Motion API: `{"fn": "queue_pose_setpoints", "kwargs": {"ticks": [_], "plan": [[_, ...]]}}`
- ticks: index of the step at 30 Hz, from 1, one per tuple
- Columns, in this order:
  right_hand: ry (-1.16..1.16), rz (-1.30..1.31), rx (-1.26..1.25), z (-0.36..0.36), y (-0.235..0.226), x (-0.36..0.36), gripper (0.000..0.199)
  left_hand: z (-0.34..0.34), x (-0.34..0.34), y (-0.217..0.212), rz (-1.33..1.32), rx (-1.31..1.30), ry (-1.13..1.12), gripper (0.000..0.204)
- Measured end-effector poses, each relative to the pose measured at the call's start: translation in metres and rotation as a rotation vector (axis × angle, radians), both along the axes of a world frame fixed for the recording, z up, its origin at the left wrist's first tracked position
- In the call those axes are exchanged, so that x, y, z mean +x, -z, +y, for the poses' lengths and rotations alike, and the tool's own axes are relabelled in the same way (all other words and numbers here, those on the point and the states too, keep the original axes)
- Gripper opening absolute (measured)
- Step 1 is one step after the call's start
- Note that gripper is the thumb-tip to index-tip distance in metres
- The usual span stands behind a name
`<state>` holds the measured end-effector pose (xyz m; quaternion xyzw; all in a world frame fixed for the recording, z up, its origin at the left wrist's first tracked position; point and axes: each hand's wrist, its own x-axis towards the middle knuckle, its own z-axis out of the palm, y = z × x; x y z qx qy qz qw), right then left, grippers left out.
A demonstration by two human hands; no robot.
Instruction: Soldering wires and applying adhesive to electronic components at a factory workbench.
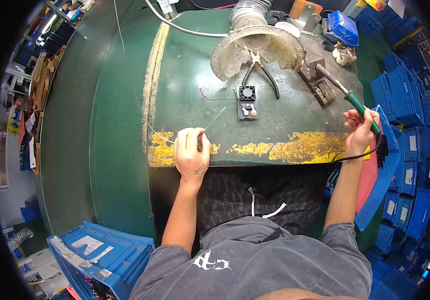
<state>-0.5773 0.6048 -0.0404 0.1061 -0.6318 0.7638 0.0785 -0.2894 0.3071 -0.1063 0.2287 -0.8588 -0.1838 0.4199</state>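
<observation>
My left hand (191,151) is closed near the front edge of the bench, pinching a thin silvery solder wire (216,119). The wire's free end points up and right, and its tail runs off to the left. At the right, my right hand (361,131) wraps round the green handle of a soldering iron (357,104). The iron's metal shaft slants up and left to a metal stand (321,90). Between the hands lies a dark module with a small black fan (247,93) and red and white round terminals (249,112). A red lead and a dark lead stick out from it.
A crusted fume hood (257,42) hangs over the bench's far side. Pliers (260,70) with dark handles lie partly beneath it. The iron's black cord (357,156) passes my right wrist. A blue basket (382,175) stands right; a blue crate (102,255) sits lower left.
</observation>
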Motion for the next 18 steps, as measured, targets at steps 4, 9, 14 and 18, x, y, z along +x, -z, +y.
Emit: {"fn": "queue_pose_setpoints", "kwargs": {"ticks": [4, 9, 14, 18], "plan": [[-0.028, 0.093, 0.069, -0.004, -0.002, 0.004, 0.017, 0.000, -0.002, -0.001, 0.017, -0.016, 0.001, 0.016], [-0.084, 0.205, 0.170, -0.012, -0.001, 0.010, 0.015, 0.003, 0.000, -0.001, -0.031, 0.062, -0.032, 0.017], [-0.210, 0.114, 0.023, -0.013, 0.017, -0.006, 0.020, 0.005, -0.002, -0.003, 0.006, -0.016, -0.001, 0.015], [-0.278, 0.050, -0.044, -0.021, 0.036, -0.003, 0.024, 0.005, -0.002, -0.001, -0.006, 0.001, -0.006, 0.016]]}}
